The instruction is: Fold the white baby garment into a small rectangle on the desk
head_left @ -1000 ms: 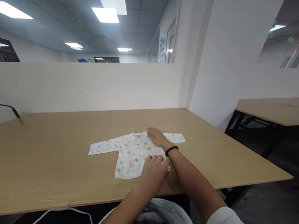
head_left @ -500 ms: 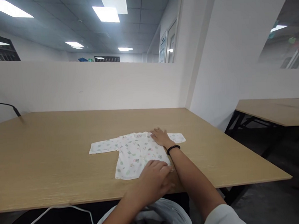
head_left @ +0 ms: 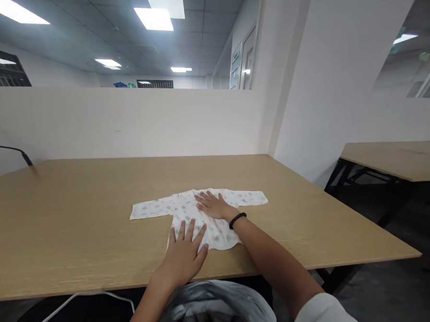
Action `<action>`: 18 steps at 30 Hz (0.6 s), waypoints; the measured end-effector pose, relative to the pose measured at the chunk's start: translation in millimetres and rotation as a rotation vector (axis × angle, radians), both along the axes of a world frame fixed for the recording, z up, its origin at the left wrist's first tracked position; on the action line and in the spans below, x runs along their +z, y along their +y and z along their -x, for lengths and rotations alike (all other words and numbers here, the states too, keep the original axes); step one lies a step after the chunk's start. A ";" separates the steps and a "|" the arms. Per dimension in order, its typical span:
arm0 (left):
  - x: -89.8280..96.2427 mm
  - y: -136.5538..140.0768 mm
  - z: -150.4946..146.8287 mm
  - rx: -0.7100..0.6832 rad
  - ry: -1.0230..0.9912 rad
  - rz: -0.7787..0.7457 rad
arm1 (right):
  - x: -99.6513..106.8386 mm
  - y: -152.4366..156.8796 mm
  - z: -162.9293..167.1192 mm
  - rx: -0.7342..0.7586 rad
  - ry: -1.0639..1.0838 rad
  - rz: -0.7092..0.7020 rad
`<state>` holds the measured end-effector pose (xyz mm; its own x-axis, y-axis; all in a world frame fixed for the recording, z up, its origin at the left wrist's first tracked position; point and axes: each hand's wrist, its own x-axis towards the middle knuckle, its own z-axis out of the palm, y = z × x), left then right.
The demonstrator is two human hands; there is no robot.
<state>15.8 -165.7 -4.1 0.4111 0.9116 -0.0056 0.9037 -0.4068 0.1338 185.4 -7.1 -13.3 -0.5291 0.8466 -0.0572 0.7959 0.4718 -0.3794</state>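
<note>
A small white baby shirt printed with little green and pink figures lies spread on the wooden table, both long sleeves stretched out sideways. My left hand rests with fingers spread on the shirt's lower left part, covering some of the hem. On the upper chest, just below the neckline, lies my right hand, flat with its fingers apart. A black bead bracelet circles my right wrist. The cloth under both palms is hidden.
A white partition stands along the table's far edge. At the far left a black cable reaches the tabletop. A white cable hangs by the near edge. Another table stands to the right.
My left hand has moved left from the lower right hem and opened out flat. My right hand has slid left from the right shoulder to the chest, uncovering the right sleeve.
</note>
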 end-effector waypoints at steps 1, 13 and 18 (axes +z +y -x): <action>2.3 0.4 1.4 -0.011 -0.013 0.015 | 1.9 3.0 -3.9 0.019 0.021 0.010; 38.3 159.1 78.3 0.331 0.087 0.295 | 13.6 17.5 -93.5 -0.406 -0.190 0.053; 5.7 199.7 89.8 0.269 0.015 0.185 | 7.6 26.5 -93.6 -0.402 -0.216 -0.010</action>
<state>-74.1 34.0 1.6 0.1539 0.9705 -0.1857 0.9779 -0.1227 0.1692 279.0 19.4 -5.7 -0.1355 0.9833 -0.1213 0.9769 0.1122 -0.1819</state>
